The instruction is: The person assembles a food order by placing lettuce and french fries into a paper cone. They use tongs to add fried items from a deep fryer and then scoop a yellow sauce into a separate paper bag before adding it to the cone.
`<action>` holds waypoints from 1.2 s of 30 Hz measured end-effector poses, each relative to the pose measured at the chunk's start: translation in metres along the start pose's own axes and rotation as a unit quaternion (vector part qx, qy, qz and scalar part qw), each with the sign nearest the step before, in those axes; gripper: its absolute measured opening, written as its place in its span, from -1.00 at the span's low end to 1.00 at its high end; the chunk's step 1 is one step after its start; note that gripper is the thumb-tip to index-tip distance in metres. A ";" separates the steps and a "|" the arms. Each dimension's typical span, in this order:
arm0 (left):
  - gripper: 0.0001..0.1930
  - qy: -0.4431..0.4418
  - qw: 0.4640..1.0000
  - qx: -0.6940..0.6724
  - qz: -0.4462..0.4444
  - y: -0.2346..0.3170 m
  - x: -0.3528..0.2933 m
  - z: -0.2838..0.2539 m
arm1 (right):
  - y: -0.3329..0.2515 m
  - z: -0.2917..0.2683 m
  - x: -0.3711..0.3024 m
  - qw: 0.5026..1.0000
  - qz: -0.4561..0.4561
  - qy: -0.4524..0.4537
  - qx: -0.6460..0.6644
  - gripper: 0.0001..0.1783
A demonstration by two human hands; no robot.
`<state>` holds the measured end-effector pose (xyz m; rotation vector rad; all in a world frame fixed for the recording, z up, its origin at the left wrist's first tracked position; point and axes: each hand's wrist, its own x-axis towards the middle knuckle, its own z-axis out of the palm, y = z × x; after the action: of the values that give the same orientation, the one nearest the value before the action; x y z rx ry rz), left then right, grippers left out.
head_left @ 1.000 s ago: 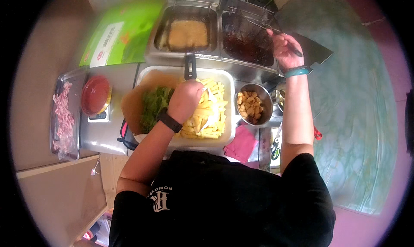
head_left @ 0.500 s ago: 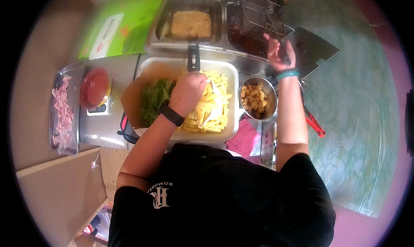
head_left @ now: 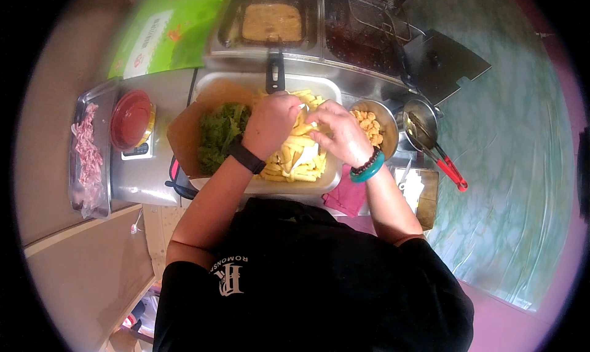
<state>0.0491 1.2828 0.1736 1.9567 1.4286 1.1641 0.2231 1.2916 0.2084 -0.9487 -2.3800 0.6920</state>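
Note:
My left hand (head_left: 270,126) is closed at the fingertips on a thin white bag or paper piece (head_left: 309,158), which lies among the yellow fries (head_left: 298,175). My right hand (head_left: 342,132) is just to its right, thumb and fingers apart over the fries. Whether its fingertips touch the white piece is hard to tell. The fries fill the right part of a white tray (head_left: 332,89). On the left, a brown paper liner (head_left: 183,142) surrounds green leafy lettuce (head_left: 222,129).
Beyond the tray stands a fryer (head_left: 321,52) with a black-handled basket (head_left: 275,69) and another wire basket (head_left: 381,20). Steel bowl (head_left: 386,115) with golden pieces, red-handled tongs (head_left: 450,171), pink cloth (head_left: 347,192), red bowl (head_left: 132,121) on a scale, and meat tray (head_left: 89,149) surround it.
My right hand has come back from beside the fryer's right basket to the fries, next to my left hand. The left hand remains at the white piece.

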 end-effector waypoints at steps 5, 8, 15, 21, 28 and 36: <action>-0.90 0.000 1.000 0.017 0.012 0.000 0.000 -0.001 | 0.005 -0.001 0.004 0.998 0.031 -0.053 0.003 -0.79; -0.89 -0.011 1.000 0.010 0.003 0.003 -0.001 -0.003 | 0.005 -0.003 0.005 0.996 0.027 -0.084 -0.010 -0.79; -0.87 -0.011 1.000 0.004 0.010 0.002 -0.002 -0.002 | 0.009 -0.003 0.007 0.993 0.053 -0.100 0.035 -0.87; -0.88 -0.012 1.000 -0.010 0.008 0.003 -0.001 0.000 | 0.008 -0.003 0.008 0.991 0.063 -0.115 0.010 -0.92; -0.90 -0.026 0.999 0.001 0.021 0.004 0.000 0.000 | 0.013 -0.001 0.008 0.988 0.028 -0.152 -0.013 -0.94; -0.91 -0.023 0.999 0.001 0.027 0.004 -0.002 0.001 | 0.012 0.003 0.002 0.992 0.001 -0.118 -0.049 -0.93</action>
<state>0.0520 1.2791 0.1754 2.0220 1.3625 1.1347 0.2260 1.2996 0.1996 -0.9548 -2.6411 0.7294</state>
